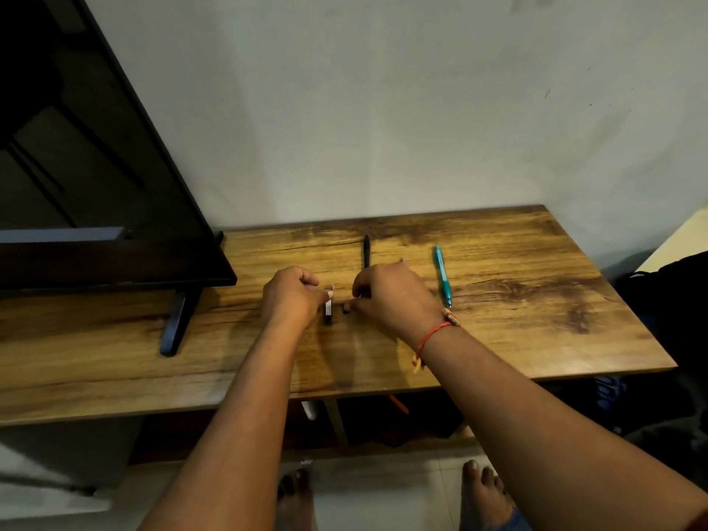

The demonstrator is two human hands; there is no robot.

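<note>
Grey stick (328, 303) stands upright on the worktop (498, 339), pinched near its top by the curled fingers of the left hand (293, 297). Just right of the stick lies a small dark piece (346, 308), beside the right hand (394, 297), whose fingers are curled; what they hold is hidden. Beyond the stick a black pen (366, 250) runs behind the right knuckles. A teal pen (442, 275) lies farther right and a dark screen (95, 166) stands to the left.

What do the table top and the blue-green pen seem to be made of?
Table top: wood or wood-look laminate, smooth, slightly shiny; brown grain and dark knots show, but the look leaves it open. Blue-green pen: probably glossy plastic, judging by its even bright colour and small highlights.
</note>
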